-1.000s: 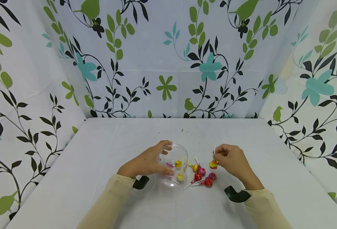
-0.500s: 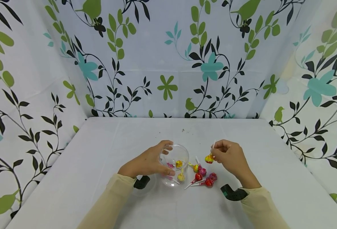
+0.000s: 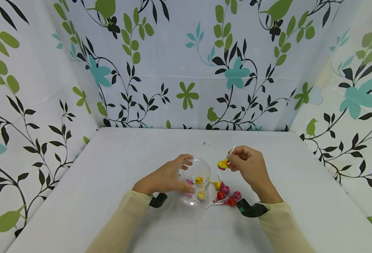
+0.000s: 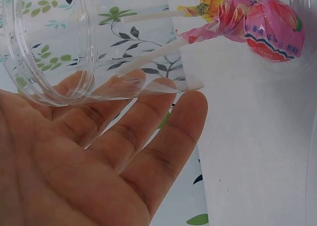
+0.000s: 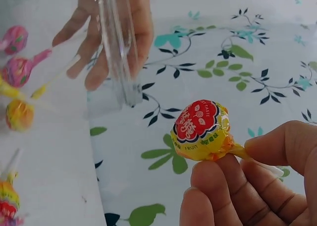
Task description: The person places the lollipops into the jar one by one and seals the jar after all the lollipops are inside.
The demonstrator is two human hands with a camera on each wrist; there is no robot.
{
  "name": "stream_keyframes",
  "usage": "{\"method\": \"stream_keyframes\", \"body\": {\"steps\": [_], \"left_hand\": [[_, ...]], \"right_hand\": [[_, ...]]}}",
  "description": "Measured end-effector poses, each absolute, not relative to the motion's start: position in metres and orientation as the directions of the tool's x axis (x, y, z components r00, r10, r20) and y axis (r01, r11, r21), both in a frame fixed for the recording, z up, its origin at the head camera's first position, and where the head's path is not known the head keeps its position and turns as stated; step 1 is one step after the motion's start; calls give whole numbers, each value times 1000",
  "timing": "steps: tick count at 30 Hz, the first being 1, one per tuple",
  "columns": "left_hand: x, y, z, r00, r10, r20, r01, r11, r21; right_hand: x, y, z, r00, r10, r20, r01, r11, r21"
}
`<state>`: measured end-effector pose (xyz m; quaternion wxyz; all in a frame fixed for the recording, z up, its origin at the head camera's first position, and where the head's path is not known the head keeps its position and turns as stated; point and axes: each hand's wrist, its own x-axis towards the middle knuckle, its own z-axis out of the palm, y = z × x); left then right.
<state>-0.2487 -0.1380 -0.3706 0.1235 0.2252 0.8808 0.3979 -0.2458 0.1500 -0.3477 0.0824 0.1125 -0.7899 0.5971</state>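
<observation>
A clear plastic jar (image 3: pixel 193 171) stands upright on the table, with my left hand (image 3: pixel 164 177) gripping its side, thumb in front and fingers behind. Pink-wrapped (image 4: pixel 275 30) and yellow-wrapped (image 4: pixel 213 5) lollipops lie at its bottom. By its stick, just under the candy, my right hand (image 3: pixel 250 168) pinches a yellow lollipop (image 5: pixel 200 129) with a red label. This lollipop is above the table, right of the jar's mouth and at about its height, with its stick pointing up and back. Several red, pink and yellow lollipops (image 3: pixel 225 189) lie loose beside the jar on its right.
A clear round lid (image 3: pixel 163 209) lies on the white table (image 3: pixel 135 151) left of the jar, partly under my left wrist. Patterned curtains (image 3: pixel 160 63) enclose the back and sides. Small dark specks (image 3: pixel 204 143) show on the tabletop farther back.
My right hand has moved left and up with the yellow lollipop, closer to the jar's mouth, and the lollipop has tilted. My left hand keeps its grip on the jar.
</observation>
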Motion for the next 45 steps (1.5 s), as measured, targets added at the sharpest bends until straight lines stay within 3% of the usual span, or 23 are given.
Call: {"method": "stream_keyframes", "body": {"steps": [15, 29, 45], "left_hand": [[-250, -136, -373, -870, 491, -47, 288, 584, 759], [-249, -137, -373, -870, 491, -53, 277, 575, 770], [-250, -137, -372, -862, 506, -19, 314, 563, 764]], "right_hand": [[-241, 125, -343, -954, -157, 254, -280, 173, -944], [-241, 117, -349, -945, -222, 238, -285, 212, -935], [-241, 116, -350, -952, -186, 244, -288, 274, -918]]}}
